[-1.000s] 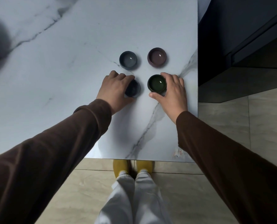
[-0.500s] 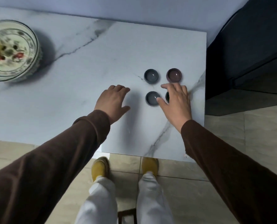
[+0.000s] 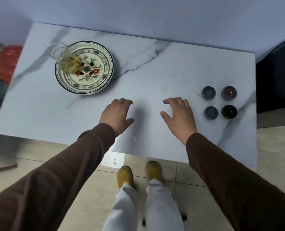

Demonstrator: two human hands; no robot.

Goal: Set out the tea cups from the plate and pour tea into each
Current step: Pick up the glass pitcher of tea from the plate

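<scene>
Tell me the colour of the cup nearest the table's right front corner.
Black, or very dark, cup, in the head view.

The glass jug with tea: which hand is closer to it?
Left. The left hand is below and right of the glass jug; the right hand is farther right, beside the cups.

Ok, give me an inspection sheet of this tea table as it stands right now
Surface: white marble-look table, dry as far as seen.
Job's things: four tea cups in a square at the right end; glass pitcher with amber tea on the patterned plate.
Clutter: blurred red and green items left of the table.
Grippers: left hand and right hand open, holding nothing.
Cables: nothing seen.
Surroundings: tiled floor, dark cabinet.
</scene>
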